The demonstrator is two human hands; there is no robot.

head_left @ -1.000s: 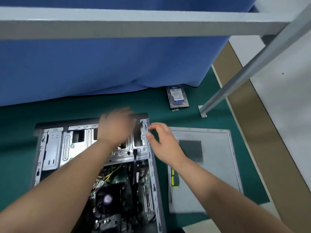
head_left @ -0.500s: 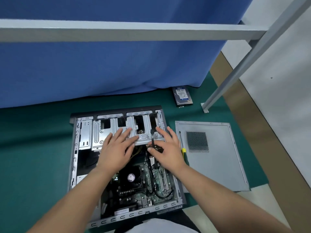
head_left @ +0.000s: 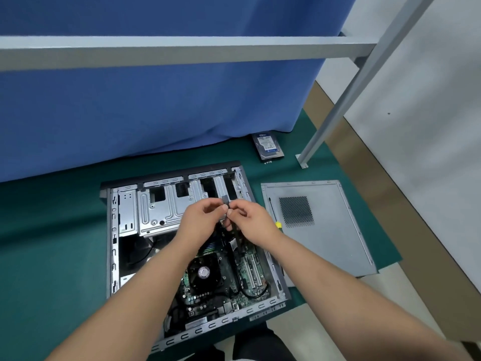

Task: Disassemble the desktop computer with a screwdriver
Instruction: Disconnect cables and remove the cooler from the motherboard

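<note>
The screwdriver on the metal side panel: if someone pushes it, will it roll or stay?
The screwdriver has a thin round shaft and lies loose on the flat side panel, so it would probably roll sideways. It looks light and stiff, likely easy to lift.

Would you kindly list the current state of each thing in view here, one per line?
Computer case: lying on its side, open.
Side panel: removed, flat on the mat.
Screwdriver: lying on the side panel, unheld.
Hard drive: out of the case, on the mat.
Black cable connector: pinched by both hands.
Left hand: pinching the connector.
Right hand: pinching the connector.
</note>
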